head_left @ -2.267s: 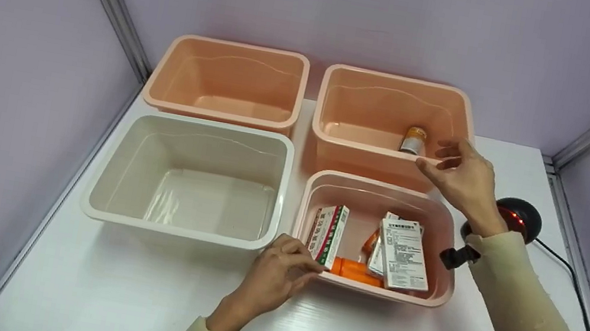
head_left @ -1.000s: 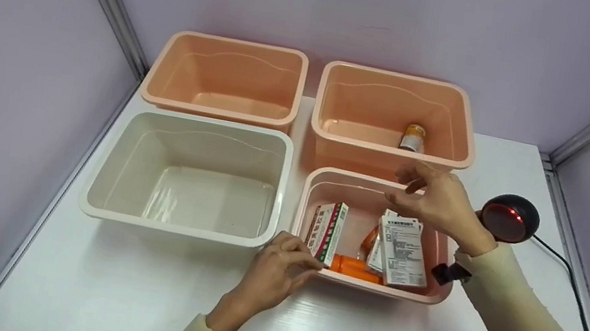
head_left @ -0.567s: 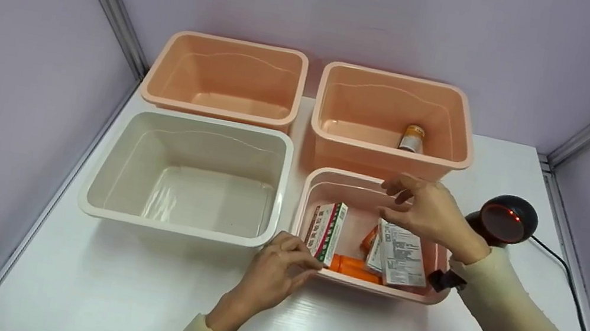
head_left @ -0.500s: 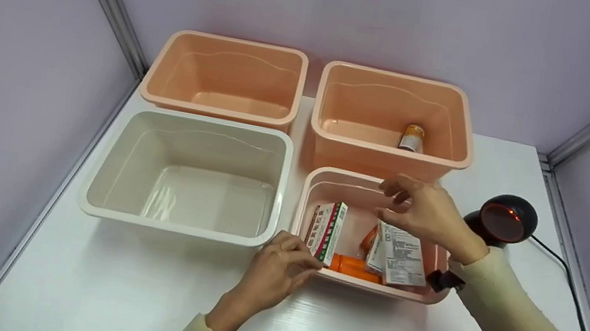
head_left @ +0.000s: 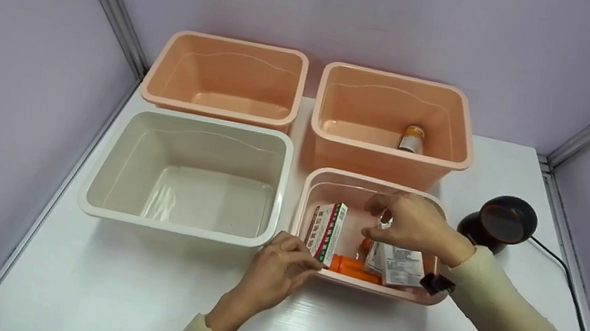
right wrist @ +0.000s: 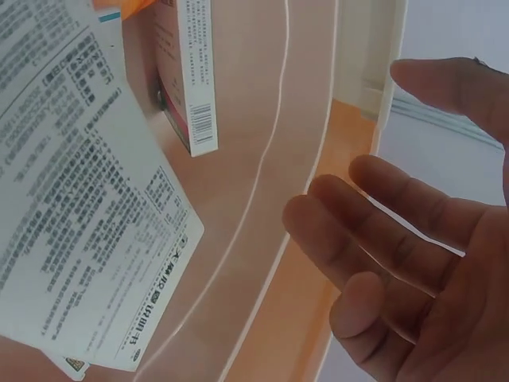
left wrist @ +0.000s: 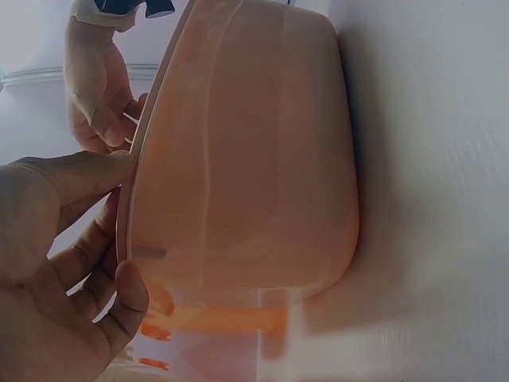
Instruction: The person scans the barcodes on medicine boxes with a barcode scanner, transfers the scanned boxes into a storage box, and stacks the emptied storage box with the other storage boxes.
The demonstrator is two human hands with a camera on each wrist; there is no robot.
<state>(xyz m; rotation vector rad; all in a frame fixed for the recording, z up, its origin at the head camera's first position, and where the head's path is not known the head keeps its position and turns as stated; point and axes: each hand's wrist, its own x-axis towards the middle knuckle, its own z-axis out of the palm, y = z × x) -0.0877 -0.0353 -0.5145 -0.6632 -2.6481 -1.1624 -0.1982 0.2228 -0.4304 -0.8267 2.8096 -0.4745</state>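
Note:
My left hand (head_left: 274,273) pinches the rim of the front right pink bin (head_left: 381,185) at its near left corner; the left wrist view has its thumb and fingers at the rim. Inside the bin lies a white printed medicine box (head_left: 403,269) on top of other packs. A medicine box with green and red stripes (head_left: 326,234) leans at the left wall, with an orange bottle (head_left: 354,269) along the near wall. Over the white box my right hand (head_left: 411,224) hovers, fingers spread and holding nothing. It hides part of that box.
Behind stand two peach bins, the left one (head_left: 220,112) and the right one (head_left: 390,151), which holds a small orange-capped bottle (head_left: 411,139). A white bin (head_left: 176,228) is at front left. A black scanner (head_left: 504,220) with a cable stands right.
My right hand has come from the back right bin's rim, leftward and nearer, down over the boxes in the front right bin. The scanner's red light has dimmed. My left hand stays put.

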